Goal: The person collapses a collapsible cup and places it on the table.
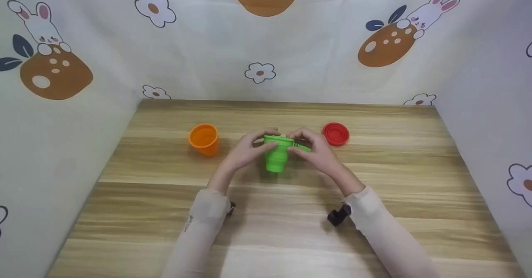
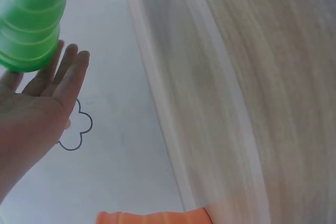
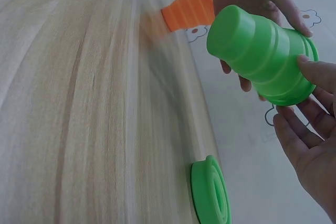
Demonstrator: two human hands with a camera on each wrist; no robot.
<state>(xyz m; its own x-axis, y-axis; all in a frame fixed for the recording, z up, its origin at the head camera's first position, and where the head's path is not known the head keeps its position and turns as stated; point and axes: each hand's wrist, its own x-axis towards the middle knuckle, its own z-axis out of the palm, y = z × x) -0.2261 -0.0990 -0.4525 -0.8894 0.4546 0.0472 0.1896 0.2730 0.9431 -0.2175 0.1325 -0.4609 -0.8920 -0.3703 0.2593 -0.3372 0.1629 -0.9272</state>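
Note:
Both hands hold a green collapsible cup (image 1: 276,160), raised above the wooden table with its ribbed sides extended. Its wide rim is uppermost in the head view and its narrow base points down toward the person. My left hand (image 1: 244,151) grips the rim from the left, thumb on the near side and fingers behind. From the other side, my right hand (image 1: 319,152) pinches the rim between thumb and fingers. The right wrist view shows the cup (image 3: 262,51) tilted, base toward the camera. A flat green ringed piece (image 3: 207,192) lies on the table, partly behind the right hand in the head view.
An orange ribbed cup (image 1: 204,139) stands extended on the table to the left. Behind the right hand lies a flattened red collapsible cup (image 1: 336,134). A patterned white cloth (image 1: 208,53) walls the table (image 1: 291,236) at the back and both sides.

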